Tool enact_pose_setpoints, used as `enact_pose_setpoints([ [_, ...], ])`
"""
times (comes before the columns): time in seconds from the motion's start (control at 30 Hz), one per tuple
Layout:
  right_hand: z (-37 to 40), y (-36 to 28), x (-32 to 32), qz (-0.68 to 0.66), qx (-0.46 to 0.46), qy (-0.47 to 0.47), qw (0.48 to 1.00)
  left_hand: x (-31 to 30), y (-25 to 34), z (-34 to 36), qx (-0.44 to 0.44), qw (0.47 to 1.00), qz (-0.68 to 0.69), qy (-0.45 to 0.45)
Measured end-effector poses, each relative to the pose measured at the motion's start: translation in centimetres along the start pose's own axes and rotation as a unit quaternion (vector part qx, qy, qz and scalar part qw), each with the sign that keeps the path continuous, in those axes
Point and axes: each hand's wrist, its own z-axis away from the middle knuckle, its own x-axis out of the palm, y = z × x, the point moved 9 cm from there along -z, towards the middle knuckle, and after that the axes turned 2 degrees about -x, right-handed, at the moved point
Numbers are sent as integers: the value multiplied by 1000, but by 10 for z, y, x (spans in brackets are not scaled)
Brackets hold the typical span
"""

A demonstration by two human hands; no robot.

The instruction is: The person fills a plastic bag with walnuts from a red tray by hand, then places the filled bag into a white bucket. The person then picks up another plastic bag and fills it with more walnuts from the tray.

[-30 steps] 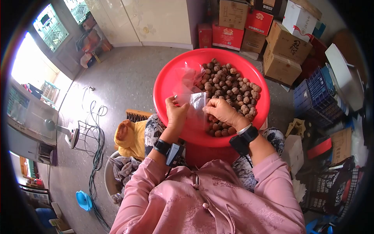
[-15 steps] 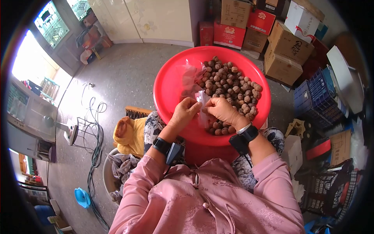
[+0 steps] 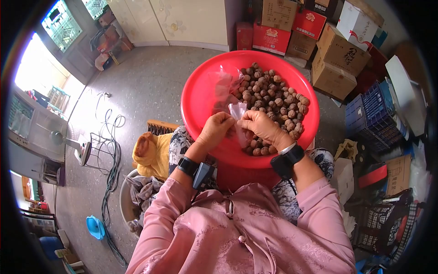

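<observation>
Between my hands, over the red basin, hangs a thin clear plastic bag. My left hand pinches its left edge with thumb and forefinger. Closed on the other edge is my right hand, close beside the left. Brown walnuts in their shells fill the right part of the wide red basin in front of my knees. Another crumpled clear plastic bag lies in the basin just beyond my hands, at the left border of the walnuts.
Left of my legs are a wooden brush, a yellow cloth and a tub of grey cloths. Cables trail over the floor near a blue bowl. Cardboard boxes and a blue crate stand at the right.
The top of the bag between my hands looks wider and more spread. My hands have shifted only slightly, still gripping it. The whole view has moved a little.
</observation>
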Motion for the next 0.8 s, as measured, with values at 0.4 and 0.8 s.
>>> enact_pose_setpoints([
  [0.4,-1,4,7,21,19,-23,999,-4,-7,-4,2,1000,17,-15],
  [0.8,-8,7,3,71,-16,-5,997,-2,3,3,-12,999,15,-36],
])
